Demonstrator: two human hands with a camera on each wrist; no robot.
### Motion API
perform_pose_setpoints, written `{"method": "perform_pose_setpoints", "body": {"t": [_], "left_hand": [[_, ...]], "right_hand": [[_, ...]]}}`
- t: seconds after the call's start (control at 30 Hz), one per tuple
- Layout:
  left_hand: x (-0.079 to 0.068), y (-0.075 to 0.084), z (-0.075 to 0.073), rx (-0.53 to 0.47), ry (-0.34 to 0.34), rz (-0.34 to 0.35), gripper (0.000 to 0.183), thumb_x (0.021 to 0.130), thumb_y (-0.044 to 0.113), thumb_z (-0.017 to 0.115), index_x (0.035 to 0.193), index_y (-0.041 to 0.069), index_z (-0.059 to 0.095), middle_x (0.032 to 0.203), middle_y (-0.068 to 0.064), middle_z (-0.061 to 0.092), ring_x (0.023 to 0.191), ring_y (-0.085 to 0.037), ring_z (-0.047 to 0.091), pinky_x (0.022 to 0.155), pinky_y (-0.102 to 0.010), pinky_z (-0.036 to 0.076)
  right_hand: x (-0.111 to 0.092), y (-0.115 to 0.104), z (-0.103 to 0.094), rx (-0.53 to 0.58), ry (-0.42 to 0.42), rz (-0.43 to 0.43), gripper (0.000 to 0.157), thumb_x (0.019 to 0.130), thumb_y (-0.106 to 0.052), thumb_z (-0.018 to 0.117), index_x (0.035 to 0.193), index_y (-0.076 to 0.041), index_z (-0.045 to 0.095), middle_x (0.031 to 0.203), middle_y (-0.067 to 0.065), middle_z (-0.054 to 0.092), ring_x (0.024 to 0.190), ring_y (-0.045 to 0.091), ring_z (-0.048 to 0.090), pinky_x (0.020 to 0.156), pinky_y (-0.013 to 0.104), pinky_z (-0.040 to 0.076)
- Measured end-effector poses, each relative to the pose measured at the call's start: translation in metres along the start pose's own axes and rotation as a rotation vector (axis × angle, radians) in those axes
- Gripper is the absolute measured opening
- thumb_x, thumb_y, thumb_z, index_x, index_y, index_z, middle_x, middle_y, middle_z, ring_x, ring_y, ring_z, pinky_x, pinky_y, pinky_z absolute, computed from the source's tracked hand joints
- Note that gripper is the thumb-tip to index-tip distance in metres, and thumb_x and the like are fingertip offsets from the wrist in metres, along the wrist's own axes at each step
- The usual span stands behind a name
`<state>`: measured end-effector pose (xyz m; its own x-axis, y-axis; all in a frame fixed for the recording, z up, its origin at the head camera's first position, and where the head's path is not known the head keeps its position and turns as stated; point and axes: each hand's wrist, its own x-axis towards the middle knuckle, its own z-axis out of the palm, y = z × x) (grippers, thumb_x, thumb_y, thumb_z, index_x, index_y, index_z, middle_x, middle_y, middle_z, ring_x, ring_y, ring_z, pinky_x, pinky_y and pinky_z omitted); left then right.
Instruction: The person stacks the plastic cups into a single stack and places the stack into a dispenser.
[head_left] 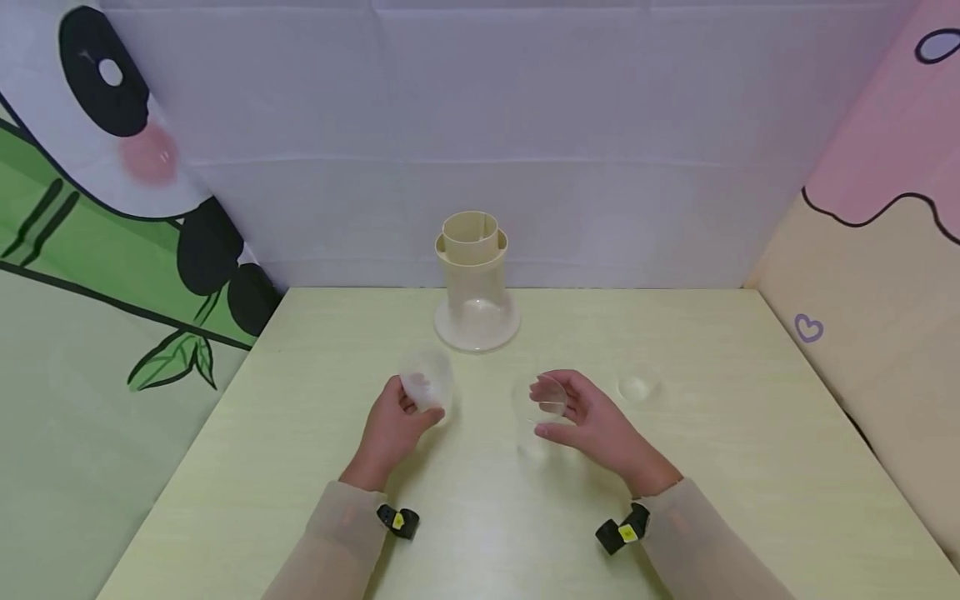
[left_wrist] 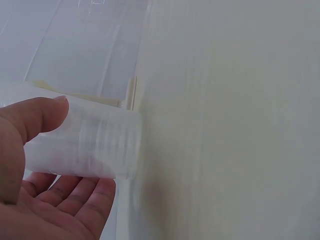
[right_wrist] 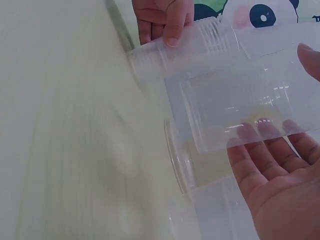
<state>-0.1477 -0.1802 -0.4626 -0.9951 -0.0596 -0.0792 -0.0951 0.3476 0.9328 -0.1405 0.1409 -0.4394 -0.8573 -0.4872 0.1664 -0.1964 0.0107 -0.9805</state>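
Note:
A stack of translucent plastic cups (head_left: 427, 375) is gripped by my left hand (head_left: 393, 433), with the thumb across its near side. Several ridges show near the ends of the stack (left_wrist: 95, 140) in the left wrist view. My right hand (head_left: 592, 421) holds a clear plastic cup (head_left: 536, 408), thumb on one side and fingers round the other. Through the wall of this clear cup (right_wrist: 240, 100) the fingertips show in the right wrist view. Both hands are apart, and I cannot tell whether either load touches the table.
At the back of the pale table (head_left: 480, 533) stands a cream cylindrical holder (head_left: 474, 258) on a round whitish base (head_left: 477, 332). Another clear, hard-to-see cup (head_left: 637, 385) is to the right of my right hand. A white backdrop (head_left: 600, 150) rises behind the table.

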Motion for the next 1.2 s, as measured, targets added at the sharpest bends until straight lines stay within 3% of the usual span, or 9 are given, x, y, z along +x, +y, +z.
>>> {"method": "perform_pose_setpoints", "body": {"t": [0.27,0.77,0.9,1.2], "left_hand": [[0.000,-0.001,0.000,-0.002,0.002,-0.005,0.065,0.090,0.009,0.079,0.142,0.000,0.042,0.150,-0.022,0.050,0.139,-0.037,0.049,0.110,-0.049,0.045],[0.001,-0.001,0.001,-0.005,0.000,-0.019,0.065,0.090,0.010,0.080,0.142,0.003,0.042,0.149,-0.020,0.051,0.138,-0.035,0.050,0.110,-0.048,0.046],[0.001,0.000,0.001,0.013,0.006,-0.025,0.065,0.090,0.011,0.080,0.142,0.002,0.042,0.148,-0.021,0.051,0.138,-0.035,0.050,0.110,-0.048,0.045],[0.001,0.000,0.001,0.025,0.009,-0.021,0.065,0.090,0.013,0.080,0.141,0.002,0.042,0.148,-0.019,0.052,0.137,-0.033,0.052,0.111,-0.048,0.045]], "right_hand": [[0.018,-0.014,0.008,-0.039,-0.022,-0.026,0.060,0.092,-0.009,0.079,0.143,-0.009,0.047,0.141,0.011,0.057,0.133,0.035,0.054,0.112,0.041,0.044],[0.054,-0.046,0.026,-0.040,-0.014,-0.069,0.062,0.091,-0.007,0.079,0.143,-0.007,0.047,0.140,0.016,0.057,0.129,0.030,0.057,0.112,0.040,0.044],[0.063,-0.053,0.032,-0.037,-0.026,-0.085,0.062,0.091,-0.005,0.079,0.144,-0.006,0.047,0.139,0.013,0.058,0.130,0.033,0.056,0.112,0.041,0.044],[0.078,-0.068,0.041,-0.060,-0.040,-0.099,0.063,0.091,-0.005,0.079,0.145,-0.007,0.047,0.137,0.010,0.060,0.128,0.025,0.058,0.112,0.037,0.044]]}}
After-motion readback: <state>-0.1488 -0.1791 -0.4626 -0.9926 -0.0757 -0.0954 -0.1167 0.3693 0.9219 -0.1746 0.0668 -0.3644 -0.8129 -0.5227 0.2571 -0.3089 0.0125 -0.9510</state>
